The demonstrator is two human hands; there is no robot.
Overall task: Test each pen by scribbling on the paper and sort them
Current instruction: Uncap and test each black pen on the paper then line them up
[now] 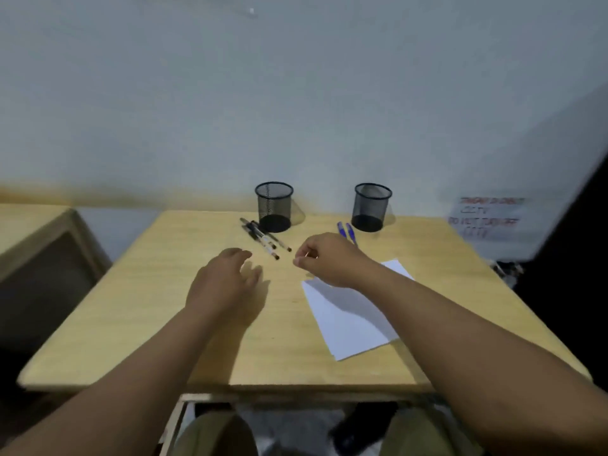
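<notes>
From the head camera, the slim black-capped clear plastic pens (265, 238) lie beside the left black wire-mesh cup (274, 205), light, stiff and apt to roll, best pinched mid-barrel; left hand (227, 278) hovers spread, right hand (324, 258) loosely curled, contents unclear.

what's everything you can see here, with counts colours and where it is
black pens: about three, black and clear, lying in a bunch in front of the left cup
blue pens: two, blue, by the right cup, partly behind the right hand
mesh cups: two, black, upright at the table's far edge, the other at
paper: one sheet, white, on the table's right half
table: one, light wood
sign: one, white with red lettering, on the wall at right, blurred
left hand: open, over the table
right hand: fingers curled, holding nothing visible
</notes>
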